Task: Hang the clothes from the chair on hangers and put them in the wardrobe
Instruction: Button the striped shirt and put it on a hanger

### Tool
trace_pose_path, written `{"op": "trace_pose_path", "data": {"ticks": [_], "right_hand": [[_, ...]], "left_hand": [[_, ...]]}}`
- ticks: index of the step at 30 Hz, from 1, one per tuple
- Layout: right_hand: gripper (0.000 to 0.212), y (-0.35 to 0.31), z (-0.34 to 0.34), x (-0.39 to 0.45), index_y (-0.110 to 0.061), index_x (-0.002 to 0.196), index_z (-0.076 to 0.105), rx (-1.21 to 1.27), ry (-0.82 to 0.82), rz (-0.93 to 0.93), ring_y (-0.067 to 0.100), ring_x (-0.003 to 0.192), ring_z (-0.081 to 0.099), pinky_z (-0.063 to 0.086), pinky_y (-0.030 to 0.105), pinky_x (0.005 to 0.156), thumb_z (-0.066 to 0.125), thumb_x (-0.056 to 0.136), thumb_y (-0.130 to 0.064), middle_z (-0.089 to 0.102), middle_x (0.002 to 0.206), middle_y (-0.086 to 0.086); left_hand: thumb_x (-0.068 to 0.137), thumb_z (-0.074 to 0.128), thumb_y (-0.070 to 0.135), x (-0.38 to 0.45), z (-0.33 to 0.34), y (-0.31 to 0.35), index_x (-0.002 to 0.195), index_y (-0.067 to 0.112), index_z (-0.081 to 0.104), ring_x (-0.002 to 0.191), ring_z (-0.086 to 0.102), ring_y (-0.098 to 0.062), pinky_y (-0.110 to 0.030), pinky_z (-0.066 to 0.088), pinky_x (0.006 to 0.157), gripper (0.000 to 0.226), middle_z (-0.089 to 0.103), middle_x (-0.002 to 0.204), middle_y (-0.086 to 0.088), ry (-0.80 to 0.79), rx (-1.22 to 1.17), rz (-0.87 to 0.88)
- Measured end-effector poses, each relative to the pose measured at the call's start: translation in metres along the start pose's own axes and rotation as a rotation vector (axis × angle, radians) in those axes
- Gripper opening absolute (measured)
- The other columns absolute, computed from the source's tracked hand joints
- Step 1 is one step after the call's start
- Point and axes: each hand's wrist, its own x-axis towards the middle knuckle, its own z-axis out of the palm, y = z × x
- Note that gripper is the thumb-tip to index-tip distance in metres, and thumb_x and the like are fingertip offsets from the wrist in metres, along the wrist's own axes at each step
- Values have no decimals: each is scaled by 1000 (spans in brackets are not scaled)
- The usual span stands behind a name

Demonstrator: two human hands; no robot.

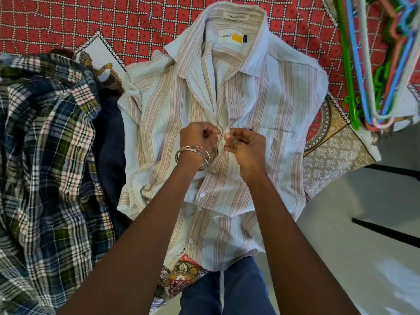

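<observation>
Striped shirt (261, 114) flat on bed (113, 26). Left hand (200, 138) and right hand (246, 142): fingers pinch its placket, mid-chest.

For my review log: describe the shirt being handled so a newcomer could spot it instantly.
On the red patterned bedspread, look at the garment spread flat in the middle, collar away from the camera. It is the striped shirt, whose front placket the left hand and right hand pinch. Unlike the dark plaid shirt beside it, it is pale with beige stripes.
</observation>
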Motion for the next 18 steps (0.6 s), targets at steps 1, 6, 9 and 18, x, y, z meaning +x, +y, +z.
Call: {"op": "trace_pose_path", "data": {"ticks": [1, 6, 9, 18], "right_hand": [[8, -1, -1, 0, -1, 93, 68, 6, -2, 2, 8, 66, 64, 57, 24, 66, 66, 86, 2, 66, 75, 2], [10, 5, -3, -2, 1, 96, 68, 6, -29, -11, 12, 75, 66, 58, 27, 74, 66, 86, 1, 68, 80, 5], [9, 6, -4, -1, 2, 95, 68, 10, -28, -18, 15, 77, 67, 58, 29, 77, 66, 86, 3, 68, 80, 7], [13, -1, -6, 3, -3, 90, 69, -47, -106, -21, 17, 73, 70, 60, 31, 74, 59, 90, 5, 69, 78, 7]], "left_hand": [[76, 72, -3, 0, 0, -1, 82, 6, 74, 65, 66, -19, -38, 58, 77, 11, 68, 71, -3, 11, -14, -4], [77, 73, -2, -1, 4, -3, 76, 12, 71, 61, 66, -23, -43, 59, 73, 14, 68, 67, -9, 1, -81, -68], [77, 74, 1, -2, 7, 0, 77, 8, 72, 58, 65, -20, -40, 59, 72, 7, 67, 64, -8, 18, -61, -46], [75, 75, 2, -3, 7, 0, 83, 6, 75, 71, 69, -20, -36, 58, 78, 9, 72, 78, -7, 76, 30, -36]]}}
